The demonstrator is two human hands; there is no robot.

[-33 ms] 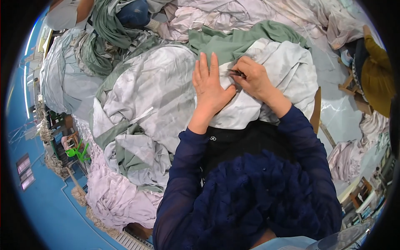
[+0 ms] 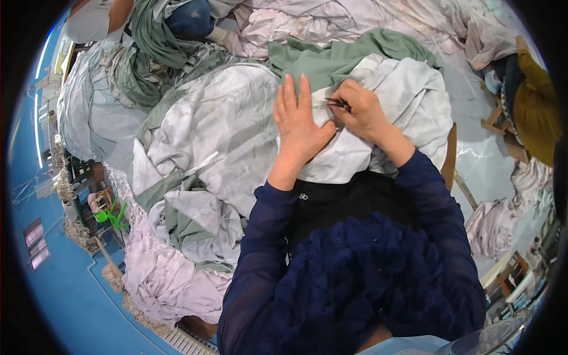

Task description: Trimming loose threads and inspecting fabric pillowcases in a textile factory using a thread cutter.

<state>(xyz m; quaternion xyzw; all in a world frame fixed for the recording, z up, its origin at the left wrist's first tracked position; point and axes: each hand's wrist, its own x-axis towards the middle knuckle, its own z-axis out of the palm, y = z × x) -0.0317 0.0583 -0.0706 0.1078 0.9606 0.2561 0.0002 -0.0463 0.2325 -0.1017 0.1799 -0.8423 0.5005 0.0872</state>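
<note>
White cloth [image 2: 346,157] with a green side [image 2: 322,62] is spread over my lap and beyond it. On it lies my left hand [image 2: 299,127], palm down, with its fingers stretched away from me and its thumb out to the right. My right hand [image 2: 361,112] is closed around small dark thread snips [image 2: 339,104]. Their thin tips point left, just over a pale edge strip of the cloth beside my left fingers. The handle is mostly hidden in my palm.
Heaped white and green fabric [image 2: 219,118] spreads to the left, with pinkish fabric [image 2: 165,278] below it. More pale cloth [image 2: 284,29] lies at the far side. A person in a mustard garment [image 2: 535,109] is at the right. A bright green object [image 2: 111,216] stands at the left.
My right hand and the snips have shifted very slightly to the right. My left hand stays flat in the same place.
</note>
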